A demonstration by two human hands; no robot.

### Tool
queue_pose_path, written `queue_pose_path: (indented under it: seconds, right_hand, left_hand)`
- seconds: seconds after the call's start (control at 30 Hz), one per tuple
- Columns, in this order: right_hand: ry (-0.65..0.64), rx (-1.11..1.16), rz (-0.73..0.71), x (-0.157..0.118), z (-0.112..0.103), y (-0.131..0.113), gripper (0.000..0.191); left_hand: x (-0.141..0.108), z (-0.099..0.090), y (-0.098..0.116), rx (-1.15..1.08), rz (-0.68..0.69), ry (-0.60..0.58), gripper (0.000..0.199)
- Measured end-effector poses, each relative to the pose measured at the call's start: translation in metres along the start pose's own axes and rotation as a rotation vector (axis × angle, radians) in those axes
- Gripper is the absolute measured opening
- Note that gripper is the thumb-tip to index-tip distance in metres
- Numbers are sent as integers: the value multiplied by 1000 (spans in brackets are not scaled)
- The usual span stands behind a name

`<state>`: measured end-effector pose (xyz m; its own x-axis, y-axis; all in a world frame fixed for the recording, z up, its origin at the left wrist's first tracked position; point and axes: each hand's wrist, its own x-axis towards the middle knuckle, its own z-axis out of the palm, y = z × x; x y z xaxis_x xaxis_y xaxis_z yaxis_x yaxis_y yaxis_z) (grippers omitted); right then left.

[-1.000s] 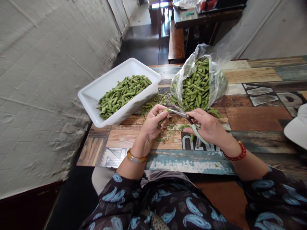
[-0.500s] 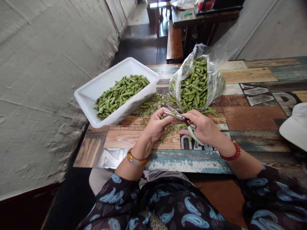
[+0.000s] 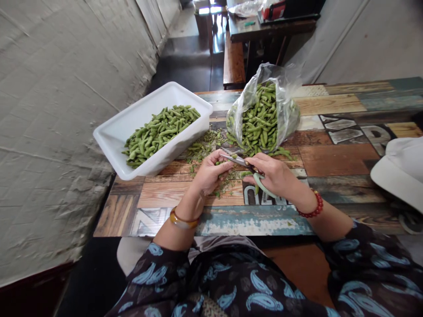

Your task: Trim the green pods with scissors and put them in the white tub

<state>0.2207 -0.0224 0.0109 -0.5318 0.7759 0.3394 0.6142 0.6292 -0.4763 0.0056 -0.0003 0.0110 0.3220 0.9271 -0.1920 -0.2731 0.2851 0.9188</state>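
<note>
My right hand (image 3: 276,176) is wrapped round the green-handled scissors (image 3: 236,160), whose blades point left and stand slightly apart. At the blade tips, my left hand (image 3: 211,171) pinches a green pod, mostly hidden by the fingers. Behind and to the left, a white tub (image 3: 114,132) holds a heap of green pods (image 3: 158,134). A clear plastic bag (image 3: 287,119) full of pods (image 3: 261,116) lies open beyond my right hand. Small green trimmings (image 3: 206,143) are scattered between tub and bag and beneath my hands.
The patchwork-patterned table (image 3: 333,160) extends to the right, where a white cap (image 3: 401,169) rests near the edge. A rough pale wall (image 3: 49,110) runs along the left. Farther back are a wooden bench (image 3: 234,61) and a dark table (image 3: 274,30).
The whole view has shifted slightly, with tub, bag and hands appearing farther left. The scissor blades are a little wider apart, and both hands keep their grips.
</note>
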Motion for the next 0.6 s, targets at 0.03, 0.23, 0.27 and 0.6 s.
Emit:
queue_pose_path:
  seconds: [0.03, 0.23, 0.27, 0.6]
  right_hand:
    - [-5, -6, 2, 0, 0, 0, 33]
    - [-37, -11, 9, -1, 0, 4, 31]
    - [-39, -4, 11, -1, 0, 5, 33]
    - [-60, 177, 47, 2, -4, 11, 29]
  left_hand:
    - [0, 0, 0, 0, 1, 1, 38]
    - [0, -3, 0, 15, -4, 22, 36]
    - [0, -3, 0, 14, -2, 25, 36]
    - [2, -10, 1, -15, -45, -46, 40]
